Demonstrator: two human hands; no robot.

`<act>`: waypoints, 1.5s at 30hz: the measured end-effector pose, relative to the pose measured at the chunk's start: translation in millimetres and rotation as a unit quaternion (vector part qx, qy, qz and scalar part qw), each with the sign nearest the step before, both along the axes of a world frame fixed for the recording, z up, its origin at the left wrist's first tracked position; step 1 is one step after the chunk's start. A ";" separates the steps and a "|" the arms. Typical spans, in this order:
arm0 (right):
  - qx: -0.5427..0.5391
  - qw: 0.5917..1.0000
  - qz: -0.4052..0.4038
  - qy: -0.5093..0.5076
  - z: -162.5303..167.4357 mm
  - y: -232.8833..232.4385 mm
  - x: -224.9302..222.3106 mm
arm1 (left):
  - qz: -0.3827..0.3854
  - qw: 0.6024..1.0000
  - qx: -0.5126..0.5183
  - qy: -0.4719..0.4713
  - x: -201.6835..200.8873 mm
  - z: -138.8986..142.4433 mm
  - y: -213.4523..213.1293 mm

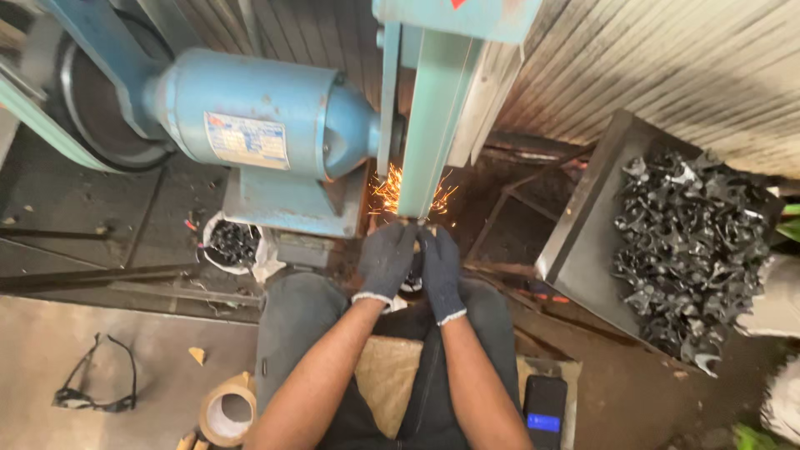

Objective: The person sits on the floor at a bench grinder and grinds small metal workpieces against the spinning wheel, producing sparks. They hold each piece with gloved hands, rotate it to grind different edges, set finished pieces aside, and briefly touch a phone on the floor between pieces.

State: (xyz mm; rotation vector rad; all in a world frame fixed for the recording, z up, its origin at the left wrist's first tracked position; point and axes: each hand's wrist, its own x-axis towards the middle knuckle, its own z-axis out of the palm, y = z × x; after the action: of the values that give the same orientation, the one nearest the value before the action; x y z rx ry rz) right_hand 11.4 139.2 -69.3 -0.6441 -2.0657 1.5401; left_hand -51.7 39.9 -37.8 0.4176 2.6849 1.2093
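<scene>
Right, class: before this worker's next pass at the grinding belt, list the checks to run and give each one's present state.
1. Left hand gloved: ok.
2. Right hand gloved: ok.
3. Both hands on the workpiece at the belt: ok; the piece itself is hidden.
4. Sparks thrown away from the body: ok.
5. Safety glasses worn: not ok, a pair lies on the floor.
6. Tray of dark metal parts at the right side: ok.

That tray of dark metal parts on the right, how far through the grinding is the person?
Done: cannot tell which parts are finished. In hand: the gloved left hand and right hand press a piece against the grinder belt, sparks flying. Left: the tray holds a large heap of metal parts.
</scene>
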 end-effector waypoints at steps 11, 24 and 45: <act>0.108 0.994 0.007 -0.006 23.8 5.2 14.7 | -0.045 0.998 0.031 -0.024 7.4 28.8 -8.5; -0.212 0.966 0.120 0.091 44.6 -0.1 44.1 | -0.132 0.984 0.111 -0.050 25.8 88.3 -51.9; 0.246 0.969 0.014 -0.007 59.9 -17.3 45.0 | -0.025 0.948 0.246 -0.203 27.8 64.0 -43.3</act>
State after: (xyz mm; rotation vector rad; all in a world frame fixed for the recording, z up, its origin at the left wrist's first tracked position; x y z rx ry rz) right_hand 56.4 122.0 -9.4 -0.4361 -2.3493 0.9704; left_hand -23.9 -3.4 26.1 0.2552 2.0076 1.7302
